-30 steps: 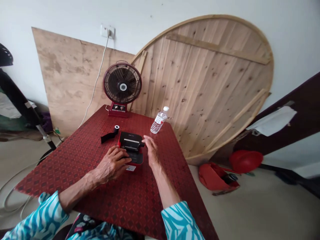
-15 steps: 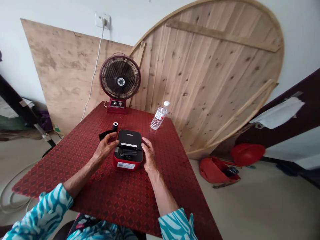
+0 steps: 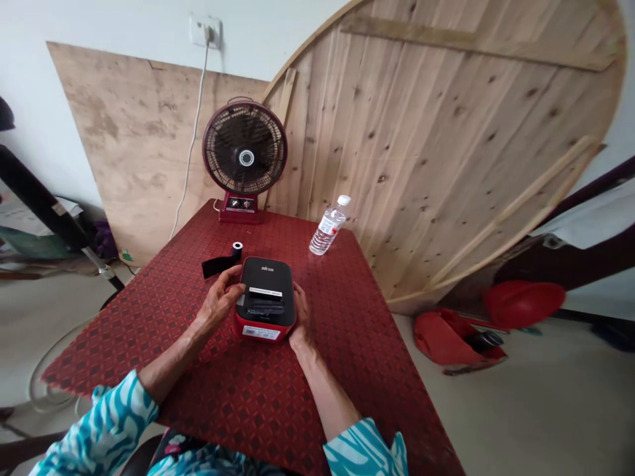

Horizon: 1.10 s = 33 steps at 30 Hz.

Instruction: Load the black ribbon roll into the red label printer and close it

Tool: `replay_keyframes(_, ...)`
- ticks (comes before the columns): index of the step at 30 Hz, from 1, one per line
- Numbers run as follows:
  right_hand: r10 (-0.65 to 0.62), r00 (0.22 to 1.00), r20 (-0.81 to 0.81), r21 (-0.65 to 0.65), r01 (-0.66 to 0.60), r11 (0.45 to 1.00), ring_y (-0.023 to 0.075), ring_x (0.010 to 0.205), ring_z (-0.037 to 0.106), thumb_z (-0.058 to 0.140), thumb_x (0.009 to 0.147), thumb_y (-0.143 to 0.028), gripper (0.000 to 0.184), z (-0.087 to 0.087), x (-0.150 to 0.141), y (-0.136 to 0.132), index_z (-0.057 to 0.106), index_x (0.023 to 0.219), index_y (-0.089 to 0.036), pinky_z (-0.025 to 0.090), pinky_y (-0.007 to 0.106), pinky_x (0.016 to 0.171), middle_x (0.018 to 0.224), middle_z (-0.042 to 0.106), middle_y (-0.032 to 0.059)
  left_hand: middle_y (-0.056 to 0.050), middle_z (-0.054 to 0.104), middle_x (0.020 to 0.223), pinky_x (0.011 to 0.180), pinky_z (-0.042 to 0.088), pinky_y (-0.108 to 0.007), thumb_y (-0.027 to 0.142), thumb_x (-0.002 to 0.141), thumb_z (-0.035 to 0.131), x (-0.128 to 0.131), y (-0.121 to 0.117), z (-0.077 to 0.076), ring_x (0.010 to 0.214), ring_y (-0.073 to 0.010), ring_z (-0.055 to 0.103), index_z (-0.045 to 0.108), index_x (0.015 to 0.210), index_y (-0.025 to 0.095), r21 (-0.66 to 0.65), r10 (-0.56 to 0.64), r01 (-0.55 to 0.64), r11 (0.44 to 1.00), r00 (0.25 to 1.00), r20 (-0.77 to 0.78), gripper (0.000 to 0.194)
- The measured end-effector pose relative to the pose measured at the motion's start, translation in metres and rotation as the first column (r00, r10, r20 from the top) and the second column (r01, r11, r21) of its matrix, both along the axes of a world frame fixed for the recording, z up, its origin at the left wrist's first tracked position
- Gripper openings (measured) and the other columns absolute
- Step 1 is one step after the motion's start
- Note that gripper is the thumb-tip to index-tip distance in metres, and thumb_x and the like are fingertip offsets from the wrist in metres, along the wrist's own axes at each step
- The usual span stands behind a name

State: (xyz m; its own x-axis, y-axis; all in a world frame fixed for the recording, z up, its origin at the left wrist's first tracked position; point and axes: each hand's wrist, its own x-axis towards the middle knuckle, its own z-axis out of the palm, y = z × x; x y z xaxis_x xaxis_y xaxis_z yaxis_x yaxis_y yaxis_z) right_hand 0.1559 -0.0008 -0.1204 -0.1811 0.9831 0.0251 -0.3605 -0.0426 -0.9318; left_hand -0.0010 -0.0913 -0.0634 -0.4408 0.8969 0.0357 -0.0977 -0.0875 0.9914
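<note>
Two-handed, grasps the black-and-red device (image 3: 266,277) with left hand (image 3: 217,299) and right hand (image 3: 302,324) on opposite sides, likely for steadiness, between side edges of the worktop (image 3: 248,396).

A round pale-wood panel (image 3: 397,152) is cropped at top; fine print on the white label (image 3: 260,332) of the black-and-red plastic box (image 3: 266,279) is illegible.
</note>
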Motion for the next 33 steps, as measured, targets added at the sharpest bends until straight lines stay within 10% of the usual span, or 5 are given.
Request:
replay_keyframes(8,-0.003,1.000,0.014,-0.009,0.003,1.000,0.0193,0.085,0.063,0.062,0.075,-0.048,0.038,-0.008,0.001,0.000,0.065,0.105,-0.024,0.047,0.032,0.077,0.098,0.071,0.0001,-0.008,0.071,0.104,0.090,0.046,-0.038,0.037,0.079,0.062,-0.009,-0.017,-0.009,0.099,-0.0263,0.065,0.056,0.122,0.015,0.027,-0.132,0.130,0.991,0.976,0.172,0.049)
replay_keyframes(33,-0.003,0.999,-0.038,-0.069,0.001,0.998,0.0154,0.076,0.060,0.065,0.073,-0.045,0.036,-0.005,0.002,-0.002,0.066,0.101,-0.024,0.043,0.027,0.069,0.089,0.070,-0.0016,-0.012,0.057,0.132,0.100,0.041,-0.044,0.027,0.064,0.063,-0.009,-0.008,0.001,0.122,-0.0321,0.051,0.047,0.132,0.017,-0.050,-0.165,0.173,0.984,0.976,0.143,0.070)
